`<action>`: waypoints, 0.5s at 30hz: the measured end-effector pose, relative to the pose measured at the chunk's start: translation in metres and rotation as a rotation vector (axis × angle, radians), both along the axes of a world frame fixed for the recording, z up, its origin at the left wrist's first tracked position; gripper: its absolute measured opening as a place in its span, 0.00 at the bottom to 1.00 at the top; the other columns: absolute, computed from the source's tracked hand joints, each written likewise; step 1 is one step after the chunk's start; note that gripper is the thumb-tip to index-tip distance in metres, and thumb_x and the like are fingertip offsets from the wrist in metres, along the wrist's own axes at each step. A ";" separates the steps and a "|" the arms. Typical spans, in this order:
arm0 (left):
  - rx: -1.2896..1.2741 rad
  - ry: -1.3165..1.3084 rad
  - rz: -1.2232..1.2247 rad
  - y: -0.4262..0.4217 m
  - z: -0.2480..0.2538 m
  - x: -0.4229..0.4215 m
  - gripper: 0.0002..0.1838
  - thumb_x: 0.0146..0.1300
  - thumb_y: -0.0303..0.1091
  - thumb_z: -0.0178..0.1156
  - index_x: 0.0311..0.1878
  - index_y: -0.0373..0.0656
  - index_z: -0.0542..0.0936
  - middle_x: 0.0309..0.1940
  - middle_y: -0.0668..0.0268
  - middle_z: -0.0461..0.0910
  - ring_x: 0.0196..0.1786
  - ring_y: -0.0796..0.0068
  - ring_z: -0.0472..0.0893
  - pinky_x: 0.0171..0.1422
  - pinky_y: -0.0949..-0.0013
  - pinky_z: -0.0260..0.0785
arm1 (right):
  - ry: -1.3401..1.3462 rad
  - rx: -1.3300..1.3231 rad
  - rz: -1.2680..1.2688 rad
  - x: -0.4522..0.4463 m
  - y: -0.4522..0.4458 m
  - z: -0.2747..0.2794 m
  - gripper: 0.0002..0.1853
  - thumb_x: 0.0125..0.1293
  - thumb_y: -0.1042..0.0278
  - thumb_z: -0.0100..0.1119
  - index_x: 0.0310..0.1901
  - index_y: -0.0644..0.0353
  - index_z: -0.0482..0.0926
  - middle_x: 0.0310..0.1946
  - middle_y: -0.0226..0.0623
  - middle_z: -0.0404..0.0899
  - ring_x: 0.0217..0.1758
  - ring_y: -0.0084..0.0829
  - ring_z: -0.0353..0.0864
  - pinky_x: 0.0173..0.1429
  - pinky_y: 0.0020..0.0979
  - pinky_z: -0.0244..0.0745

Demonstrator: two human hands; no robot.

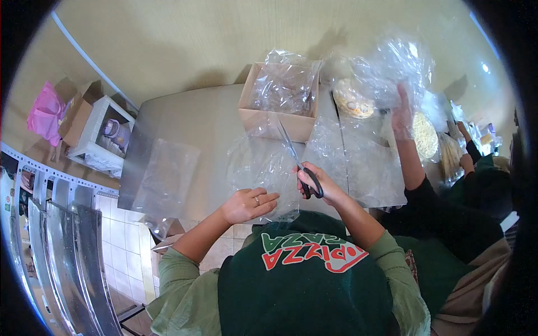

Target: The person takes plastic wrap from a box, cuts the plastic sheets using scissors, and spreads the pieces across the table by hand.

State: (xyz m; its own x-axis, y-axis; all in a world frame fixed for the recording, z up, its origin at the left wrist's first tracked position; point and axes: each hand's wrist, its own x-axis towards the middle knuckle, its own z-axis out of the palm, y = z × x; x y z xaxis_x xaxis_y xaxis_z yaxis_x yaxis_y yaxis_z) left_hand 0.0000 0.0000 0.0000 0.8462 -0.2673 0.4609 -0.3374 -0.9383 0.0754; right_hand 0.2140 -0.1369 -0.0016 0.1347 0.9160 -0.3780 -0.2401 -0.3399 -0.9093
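Note:
My right hand point(322, 182) grips a pair of scissors point(289, 141) by the black handles, with the metal blades pointing away from me. Flat on a clear plastic bag point(255, 163) lies my left hand point(250, 205), its fingers stretched out and a ring on one of them. The bag is on the table in front of me, at the near edge. Just beyond it stands an open cardboard box point(280, 124) with crumpled clear plastic in it. Beside my right hand more clear plastic sheeting point(367, 168) covers the table.
Another clear bag point(168, 173) lies on the table point(210, 129) at left. On the right, a co-worker's hand point(402, 115) lifts a clear bag point(400, 61) near packed round pale food point(425, 136). A white shelf unit point(92, 134) stands far left, metal racks point(56, 235) below.

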 end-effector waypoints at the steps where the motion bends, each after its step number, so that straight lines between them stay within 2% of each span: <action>1: 0.001 -0.003 0.003 0.001 0.002 0.000 0.13 0.47 0.31 0.58 0.40 0.45 0.77 0.48 0.66 0.78 0.40 0.71 0.79 0.35 0.73 0.75 | -0.058 0.028 -0.003 -0.001 0.002 -0.003 0.25 0.61 0.45 0.57 0.50 0.55 0.70 0.25 0.28 0.71 0.26 0.19 0.72 0.27 0.21 0.70; 5: 0.029 -0.024 -0.006 -0.001 0.006 -0.005 0.12 0.49 0.33 0.57 0.39 0.47 0.76 0.46 0.69 0.78 0.39 0.75 0.78 0.31 0.76 0.73 | -0.127 0.022 -0.050 -0.007 0.008 -0.009 0.21 0.61 0.48 0.58 0.48 0.55 0.71 0.23 0.26 0.70 0.24 0.17 0.70 0.26 0.21 0.69; 8: 0.006 -0.003 -0.024 -0.009 0.009 -0.007 0.12 0.49 0.33 0.57 0.39 0.47 0.76 0.46 0.70 0.78 0.38 0.76 0.78 0.31 0.75 0.73 | -0.110 0.007 -0.128 -0.008 0.007 -0.007 0.20 0.61 0.50 0.58 0.46 0.55 0.73 0.22 0.25 0.69 0.22 0.17 0.69 0.24 0.20 0.68; 15: -0.051 0.009 0.055 -0.011 0.009 -0.013 0.12 0.50 0.32 0.56 0.40 0.47 0.76 0.46 0.70 0.78 0.38 0.75 0.78 0.33 0.74 0.73 | -0.109 -0.057 -0.102 0.002 0.006 -0.003 0.19 0.57 0.50 0.63 0.43 0.55 0.75 0.23 0.26 0.69 0.22 0.17 0.68 0.22 0.20 0.65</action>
State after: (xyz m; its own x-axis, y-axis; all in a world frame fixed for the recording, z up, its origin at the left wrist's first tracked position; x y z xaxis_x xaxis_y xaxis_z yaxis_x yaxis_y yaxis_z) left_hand -0.0134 -0.0106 0.0095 0.8629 -0.1971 0.4653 -0.2850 -0.9502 0.1262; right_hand 0.2162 -0.1304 -0.0047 0.2688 0.8728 -0.4073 -0.1772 -0.3709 -0.9116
